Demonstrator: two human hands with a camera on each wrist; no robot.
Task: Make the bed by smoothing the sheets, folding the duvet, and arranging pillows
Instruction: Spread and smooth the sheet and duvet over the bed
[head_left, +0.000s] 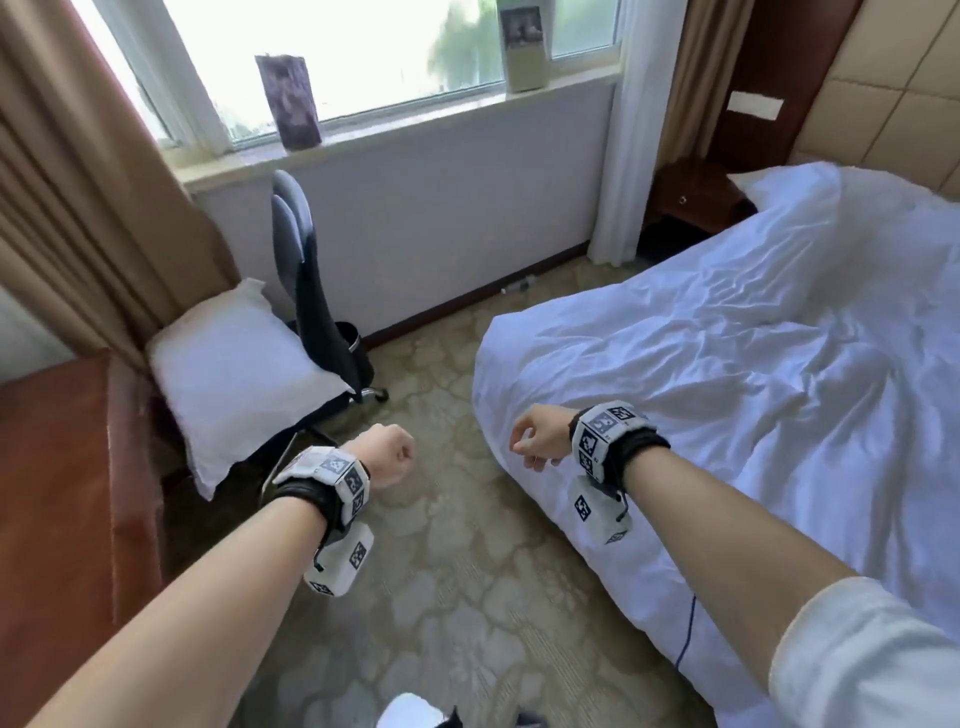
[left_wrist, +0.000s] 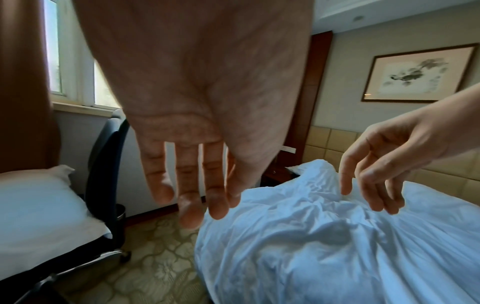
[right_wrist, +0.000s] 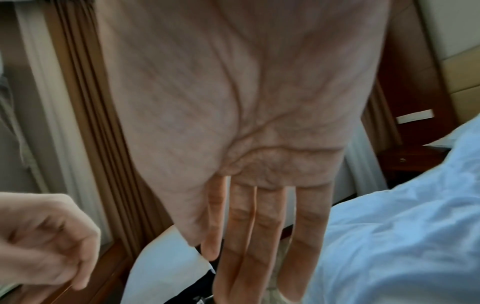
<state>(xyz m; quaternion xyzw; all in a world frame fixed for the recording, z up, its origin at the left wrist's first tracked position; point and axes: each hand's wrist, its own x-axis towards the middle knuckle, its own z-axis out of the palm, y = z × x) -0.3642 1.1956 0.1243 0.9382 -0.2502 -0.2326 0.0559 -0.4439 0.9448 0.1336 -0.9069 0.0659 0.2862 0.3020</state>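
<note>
A wrinkled white duvet (head_left: 753, 374) (left_wrist: 324, 246) (right_wrist: 402, 236) covers the bed on the right, bunched toward the padded headboard (head_left: 883, 98). One white pillow (head_left: 239, 374) (left_wrist: 39, 205) (right_wrist: 161, 267) lies on a black office chair (head_left: 311, 291) at the left. My left hand (head_left: 389, 457) (left_wrist: 197, 197) (right_wrist: 49, 242) hangs over the carpet between chair and bed, fingers relaxed and holding nothing. My right hand (head_left: 537, 439) (left_wrist: 374, 185) (right_wrist: 254, 236) hovers at the bed's near corner, just above the duvet, fingers loose and empty.
A wooden desk (head_left: 62, 493) stands at the left edge. A dark bin (head_left: 358, 348) sits behind the chair. A wooden nightstand (head_left: 696, 197) is by the bed's head, under the window. Patterned carpet (head_left: 457, 545) lies between chair and bed. A blue cable (head_left: 688, 634) hangs by the bed.
</note>
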